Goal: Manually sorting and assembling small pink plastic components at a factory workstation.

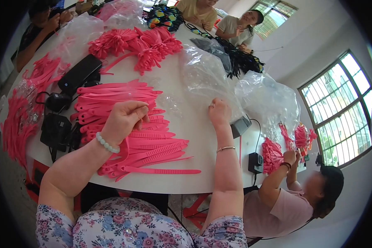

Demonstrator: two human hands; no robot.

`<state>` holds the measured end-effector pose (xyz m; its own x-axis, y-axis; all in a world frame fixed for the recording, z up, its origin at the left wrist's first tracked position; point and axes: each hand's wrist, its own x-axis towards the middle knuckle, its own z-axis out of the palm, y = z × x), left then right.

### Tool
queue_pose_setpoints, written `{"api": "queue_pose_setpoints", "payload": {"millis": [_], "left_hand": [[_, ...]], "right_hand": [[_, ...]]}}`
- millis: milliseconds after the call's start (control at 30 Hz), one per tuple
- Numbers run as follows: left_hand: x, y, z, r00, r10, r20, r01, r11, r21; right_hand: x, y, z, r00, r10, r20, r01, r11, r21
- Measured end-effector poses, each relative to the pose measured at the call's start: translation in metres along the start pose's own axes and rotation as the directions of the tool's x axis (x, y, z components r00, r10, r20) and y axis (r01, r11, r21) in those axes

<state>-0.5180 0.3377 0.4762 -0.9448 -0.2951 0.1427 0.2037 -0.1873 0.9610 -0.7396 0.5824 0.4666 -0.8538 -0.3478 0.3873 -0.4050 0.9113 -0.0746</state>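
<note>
Head view: flat pink ridged rubber straps (136, 140), piled on the white round table (194, 165), are pinched by the left hand (126, 120); crinkled clear plastic bags (206, 78) are gripped by the right hand (219, 112).

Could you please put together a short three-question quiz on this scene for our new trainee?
1. True or false: the left hand pinches pink straps above the pile on the white table.
2. What does the right hand touch? A) a clear plastic bag B) the black box C) a window
3. Fill in: the left wrist wears a bracelet of pale ____.

Key:
1. True; the fingers are closed on the straps.
2. A; the hand rests at the bag's lower edge, though its grip is not clear.
3. Beads.
</note>
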Motion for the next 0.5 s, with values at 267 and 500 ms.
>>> {"api": "queue_pose_setpoints", "payload": {"millis": [267, 500], "left_hand": [[0.003, 0.0, 0.0, 1.0, 0.007, -0.028, -0.009, 0.997, -0.072], [0.003, -0.004, -0.003, 1.0, 0.007, -0.014, -0.009, 0.996, -0.093]], "right_hand": [[-0.017, 0.004, -0.012, 0.995, 0.084, -0.058, -0.076, 0.989, 0.126], [-0.019, -0.008, -0.023, 0.991, -0.048, -0.122, 0.052, 0.998, 0.029]]}}
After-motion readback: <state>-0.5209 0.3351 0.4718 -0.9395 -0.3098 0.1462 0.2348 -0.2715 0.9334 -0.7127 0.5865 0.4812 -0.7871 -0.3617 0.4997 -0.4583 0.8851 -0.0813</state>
